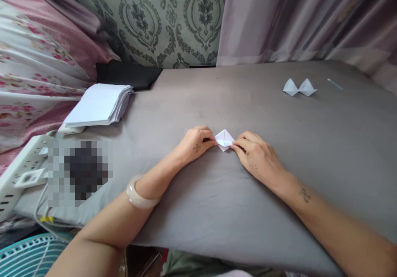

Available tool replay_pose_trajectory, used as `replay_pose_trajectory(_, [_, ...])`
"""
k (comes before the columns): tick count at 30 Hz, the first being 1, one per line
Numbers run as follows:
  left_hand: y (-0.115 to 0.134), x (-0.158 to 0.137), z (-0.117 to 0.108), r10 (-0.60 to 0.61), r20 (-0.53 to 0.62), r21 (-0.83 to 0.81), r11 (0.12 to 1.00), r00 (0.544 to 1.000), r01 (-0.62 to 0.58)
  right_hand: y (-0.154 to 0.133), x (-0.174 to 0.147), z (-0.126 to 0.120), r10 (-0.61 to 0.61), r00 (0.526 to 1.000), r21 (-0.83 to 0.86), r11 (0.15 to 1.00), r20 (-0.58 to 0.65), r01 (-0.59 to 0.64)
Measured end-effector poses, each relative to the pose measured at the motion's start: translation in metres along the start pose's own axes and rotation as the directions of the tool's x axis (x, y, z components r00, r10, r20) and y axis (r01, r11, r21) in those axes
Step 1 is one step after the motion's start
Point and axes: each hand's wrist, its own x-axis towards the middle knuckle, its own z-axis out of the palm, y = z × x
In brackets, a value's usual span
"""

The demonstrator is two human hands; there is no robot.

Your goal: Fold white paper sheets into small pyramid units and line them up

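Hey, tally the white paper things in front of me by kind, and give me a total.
Small folded white paper piece, pinched between the left hand and right hand: 1
Pointed folded white paper peaks, side by side: 2 (whether one joined piece, unclear)
Thick stack of white paper sheets: 1
Total: 4, counting each peak

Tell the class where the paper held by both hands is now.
In the head view, the paper is near the middle, over the grey cloth, between left hand and right hand, to the right of the white stack.
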Motion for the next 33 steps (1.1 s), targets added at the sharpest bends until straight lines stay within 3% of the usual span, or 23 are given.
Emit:
replay_pose_trajectory(7, [0.000, -0.001, 0.002, 0.002, -0.020, 0.047, 0.999, 1.000, -0.001, -0.004, 0.001, 0.000, 0.033, 0.999, -0.036, 0.999, 0.013, -0.033])
replay_pose_trajectory(14, [0.012, 0.000, 0.008, -0.121, -0.089, 0.089, 0.988, 0.989, 0.129, -0.004, 0.008, 0.000, 0.151, 0.988, 0.054, 0.987, 0.044, -0.153])
replay_pose_trajectory(21, [0.018, 0.007, 0.012, -0.258, -0.106, 0.072, 0.961, 0.960, 0.266, 0.002, 0.019, 0.005, 0.269, 0.960, 0.117, 0.954, 0.074, -0.277])
replay_pose_trajectory(33, [0.013, 0.009, 0.015, -0.314, -0.090, 0.148, 0.934, 0.945, 0.324, 0.004, 0.031, -0.003, 0.390, 0.899, 0.178, 0.888, 0.198, -0.424])
